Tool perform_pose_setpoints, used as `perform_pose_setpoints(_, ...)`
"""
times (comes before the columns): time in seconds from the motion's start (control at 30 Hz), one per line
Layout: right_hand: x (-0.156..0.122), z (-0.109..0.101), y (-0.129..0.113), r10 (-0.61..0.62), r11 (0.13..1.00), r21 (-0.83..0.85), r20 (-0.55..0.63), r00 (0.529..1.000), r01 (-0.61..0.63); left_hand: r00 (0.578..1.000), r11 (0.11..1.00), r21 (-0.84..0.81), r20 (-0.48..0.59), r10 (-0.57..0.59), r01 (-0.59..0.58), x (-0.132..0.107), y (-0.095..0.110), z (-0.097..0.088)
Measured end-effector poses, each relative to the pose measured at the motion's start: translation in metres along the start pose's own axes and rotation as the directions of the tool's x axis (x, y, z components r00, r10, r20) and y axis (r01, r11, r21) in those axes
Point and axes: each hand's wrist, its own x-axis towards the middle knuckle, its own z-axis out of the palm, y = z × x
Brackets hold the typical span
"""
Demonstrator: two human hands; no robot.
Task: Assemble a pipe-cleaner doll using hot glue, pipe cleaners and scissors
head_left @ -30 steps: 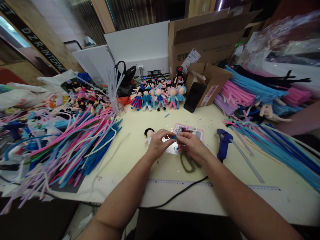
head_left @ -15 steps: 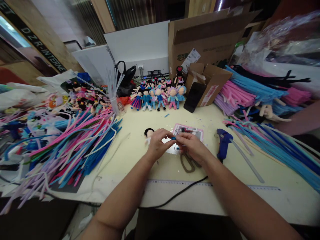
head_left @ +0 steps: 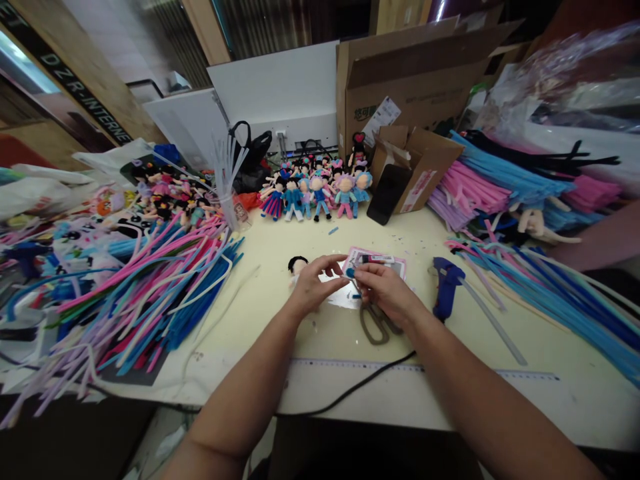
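Cardboard makes up the two containers at the back of the table [head_left: 280, 240]: a big box [head_left: 400, 73] with its flaps open, its inside hidden from this angle, and a small box [head_left: 425, 163] tipped on its side with a dark phone [head_left: 385, 193] leaning against it; what lies in the small one cannot be made out. Just left of a row of dolls [head_left: 315, 190], a clear cup [head_left: 229, 203] holds a fan of clear sticks. At the middle of the table the left hand [head_left: 313, 287] and right hand [head_left: 383, 290] meet, thumb and forefinger tips of each pinching a tiny blue piece [head_left: 349, 272] held just above a pink card [head_left: 383, 260]; the other fingers are curled loosely. The piece is too small to tell its shape. Scissors [head_left: 376, 323] are partly covered by the right hand, and a doll head [head_left: 297, 265] with black hair peeks out behind the left. A blue glue gun [head_left: 445, 287] lies right of the hands, between them and a heap of pipe cleaners [head_left: 550, 293]. A wooden beam [head_left: 75, 87] at upper left reads "DZR-INTERNE", cut off; the big box's label is too blurred to read
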Motion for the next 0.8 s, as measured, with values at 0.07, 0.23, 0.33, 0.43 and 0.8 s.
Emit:
perform_pose_setpoints(0.07,-0.001,0.001,-0.001,-0.009,1.0,-0.018,0.002,1.0,0.009,1.0,1.0,0.006,-0.006,0.019,-0.019,0.001,0.0,-0.001)
perform_pose_setpoints(0.23,-0.004,0.003,-0.003,-0.009,0.999,-0.042,0.025,1.0,0.01,0.997,0.997,0.004,-0.013,0.075,-0.075,0.0,-0.001,0.004)
perform_pose_setpoints(0.33,-0.004,0.003,-0.002,-0.001,0.999,-0.045,0.015,1.0,0.001,0.997,0.997,0.02,-0.018,0.077,-0.077,-0.001,-0.002,0.006)
perform_pose_setpoints(0.43,-0.003,0.003,-0.001,-0.009,0.998,-0.057,0.025,1.0,0.01,0.996,0.996,0.033,-0.041,0.079,-0.078,-0.002,-0.002,0.008)
perform_pose_setpoints(0.8,0.002,0.0,0.001,-0.082,0.991,-0.112,-0.058,0.995,0.075,0.916,0.89,-0.403,-0.235,-0.324,0.211,0.005,-0.016,-0.007)
